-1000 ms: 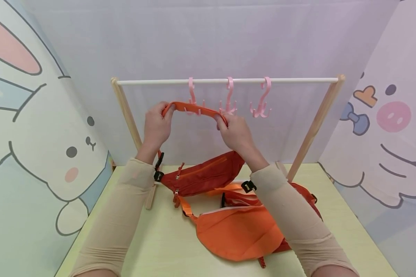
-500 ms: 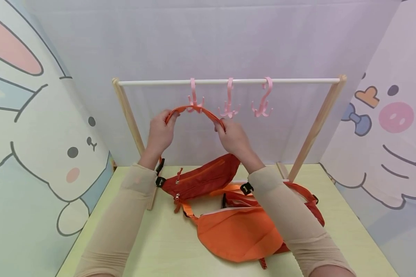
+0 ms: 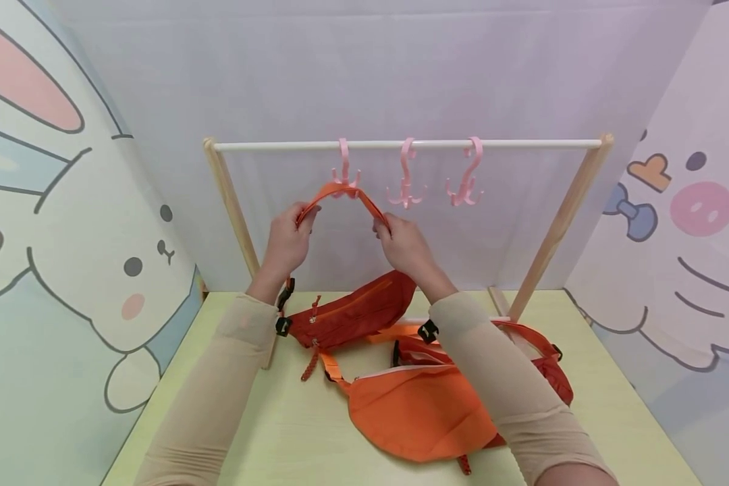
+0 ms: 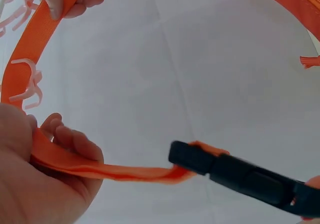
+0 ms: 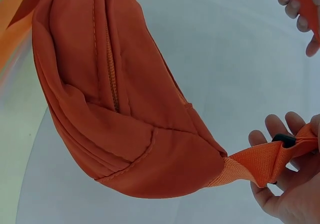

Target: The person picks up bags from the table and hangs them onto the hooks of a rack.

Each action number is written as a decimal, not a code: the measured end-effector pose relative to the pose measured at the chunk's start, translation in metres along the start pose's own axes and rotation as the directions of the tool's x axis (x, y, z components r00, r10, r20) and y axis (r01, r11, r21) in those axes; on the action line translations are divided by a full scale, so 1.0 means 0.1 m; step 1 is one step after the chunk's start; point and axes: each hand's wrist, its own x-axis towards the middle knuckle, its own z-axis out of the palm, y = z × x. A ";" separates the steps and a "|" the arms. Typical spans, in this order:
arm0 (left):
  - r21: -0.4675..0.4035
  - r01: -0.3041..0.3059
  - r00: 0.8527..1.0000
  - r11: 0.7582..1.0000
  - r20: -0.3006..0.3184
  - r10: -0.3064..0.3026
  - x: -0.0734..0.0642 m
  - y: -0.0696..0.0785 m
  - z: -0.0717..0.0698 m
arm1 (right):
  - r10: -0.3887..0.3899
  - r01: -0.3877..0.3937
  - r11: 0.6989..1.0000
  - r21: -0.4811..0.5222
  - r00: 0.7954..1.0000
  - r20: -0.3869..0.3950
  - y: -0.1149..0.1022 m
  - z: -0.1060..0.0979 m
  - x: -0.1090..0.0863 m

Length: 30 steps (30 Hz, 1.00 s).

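Note:
Both hands hold the orange strap (image 3: 334,189) of a dark red waist bag (image 3: 358,310). My left hand (image 3: 288,236) grips the strap's left part, and my right hand (image 3: 403,243) pinches it on the right. Between them the strap arches up at the prongs of the leftmost pink hook (image 3: 344,158). In the left wrist view, pink prongs (image 4: 32,86) show in front of the strap. Below the hands hangs the bag, tilted, its left end lower. A black buckle (image 4: 250,179) joins the strap near the left hand; a black slider (image 5: 285,140) sits by the right hand.
A white rail (image 3: 267,146) on wooden posts carries two more pink hooks, a middle one (image 3: 406,169) and a right one (image 3: 466,175). On the table (image 3: 298,425) lie an orange waist bag (image 3: 419,412) and a red one (image 3: 553,378), partly behind the right arm.
Both hands have come down slightly and closer together. The strap between them has bent from a flatter span into a higher arch at the left hook. The hanging bag has sunk a little.

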 end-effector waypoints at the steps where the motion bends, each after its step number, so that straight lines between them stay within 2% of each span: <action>1: -0.013 0.007 1.000 1.000 0.004 -0.007 0.00 0.00 0.01 | -0.003 0.003 1.000 -0.004 1.000 -0.002 0.01 0.00 0.00; 5: -0.070 -0.007 1.000 0.998 0.006 0.007 0.01 0.02 0.02 | -0.006 0.006 1.000 -0.011 1.000 0.001 0.04 0.01 0.00; 11: -0.106 -0.141 0.989 0.984 0.040 0.145 0.12 0.14 0.01 | -0.003 0.003 1.000 -0.028 1.000 0.004 0.04 0.00 -0.02; 14: -0.129 -0.172 0.982 0.977 0.061 0.181 0.18 0.20 0.00 | -0.015 0.015 0.999 -0.050 1.000 -0.002 0.04 -0.01 -0.01; 21: -0.166 -0.181 0.980 0.969 0.055 0.192 0.19 0.27 0.02 | -0.062 0.060 0.994 -0.088 0.998 -0.012 -0.02 -0.04 0.02; 27: -0.157 -0.181 0.981 0.971 0.049 0.190 0.19 0.28 0.02 | -0.125 0.125 0.992 -0.006 0.992 -0.016 -0.11 -0.05 0.07; 30: -0.159 -0.161 0.984 0.974 0.051 0.171 0.19 0.27 0.02 | -0.160 0.161 0.986 0.031 0.987 -0.023 -0.13 -0.06 0.08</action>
